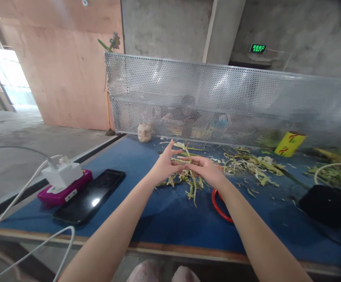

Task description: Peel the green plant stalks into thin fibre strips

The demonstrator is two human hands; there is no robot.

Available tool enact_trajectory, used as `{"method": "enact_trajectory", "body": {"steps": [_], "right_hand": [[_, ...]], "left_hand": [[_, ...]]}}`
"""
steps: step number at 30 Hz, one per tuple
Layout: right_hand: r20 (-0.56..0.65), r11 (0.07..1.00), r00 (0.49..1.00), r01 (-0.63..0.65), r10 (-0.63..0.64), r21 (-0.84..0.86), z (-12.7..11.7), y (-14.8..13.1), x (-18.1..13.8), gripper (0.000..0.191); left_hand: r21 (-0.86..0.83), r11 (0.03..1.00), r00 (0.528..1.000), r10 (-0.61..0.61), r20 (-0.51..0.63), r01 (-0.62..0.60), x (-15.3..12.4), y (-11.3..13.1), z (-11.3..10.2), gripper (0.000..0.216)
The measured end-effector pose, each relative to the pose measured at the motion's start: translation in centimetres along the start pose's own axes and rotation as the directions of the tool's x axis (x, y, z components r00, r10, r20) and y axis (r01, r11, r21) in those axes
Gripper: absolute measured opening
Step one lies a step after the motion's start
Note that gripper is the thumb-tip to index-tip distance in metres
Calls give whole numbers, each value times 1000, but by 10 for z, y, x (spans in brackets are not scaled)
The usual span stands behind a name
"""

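My left hand [167, 163] and my right hand [206, 168] meet fingertip to fingertip over the middle of the blue tabletop [164, 219]. Between them they pinch a thin pale-green plant stem [192, 181]. Some fingers of the left hand stick out, away from the pinch. Under and around my fingers lies a small heap of shredded green plant scraps [174, 181]. A red loop [221, 209], perhaps a scissors handle, lies beneath my right forearm, which hides part of it.
More peelings [251, 164] spread to the right, near a yellow packet [290, 144] and a black object [329, 205]. At left lie a phone [91, 196] and a magenta power strip [66, 192] with cables. A whitish lump [144, 133] stands by the perforated metal screen [164, 94].
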State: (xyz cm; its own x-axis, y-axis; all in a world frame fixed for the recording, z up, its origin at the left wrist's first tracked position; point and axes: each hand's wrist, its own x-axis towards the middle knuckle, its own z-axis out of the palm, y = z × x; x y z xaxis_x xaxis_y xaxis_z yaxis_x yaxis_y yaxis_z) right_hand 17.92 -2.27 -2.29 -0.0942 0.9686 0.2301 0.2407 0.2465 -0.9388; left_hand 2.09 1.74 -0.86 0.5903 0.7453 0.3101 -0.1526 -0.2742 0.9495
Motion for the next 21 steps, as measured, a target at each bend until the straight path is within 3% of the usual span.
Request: {"method": "enact_trajectory", "body": {"steps": [4,10,18,21], "right_hand": [[5,996,999,44,-43,-80,2,-3,-1,22],[-37,984,995,81,-88,-159,4,-3,0,13],[-161,975,985,32,-69,-221,-4,2,3,22],[-164,987,985,21,-48,-162,-7,1,3,26]], "left_hand": [[45,999,998,2,-70,1,0,2,1,97],[86,996,997,-14,-80,21,-1,6,4,90],[54,995,994,-83,-74,87,-1,6,1,95],[23,996,995,-86,-47,87,-1,7,0,93]]}}
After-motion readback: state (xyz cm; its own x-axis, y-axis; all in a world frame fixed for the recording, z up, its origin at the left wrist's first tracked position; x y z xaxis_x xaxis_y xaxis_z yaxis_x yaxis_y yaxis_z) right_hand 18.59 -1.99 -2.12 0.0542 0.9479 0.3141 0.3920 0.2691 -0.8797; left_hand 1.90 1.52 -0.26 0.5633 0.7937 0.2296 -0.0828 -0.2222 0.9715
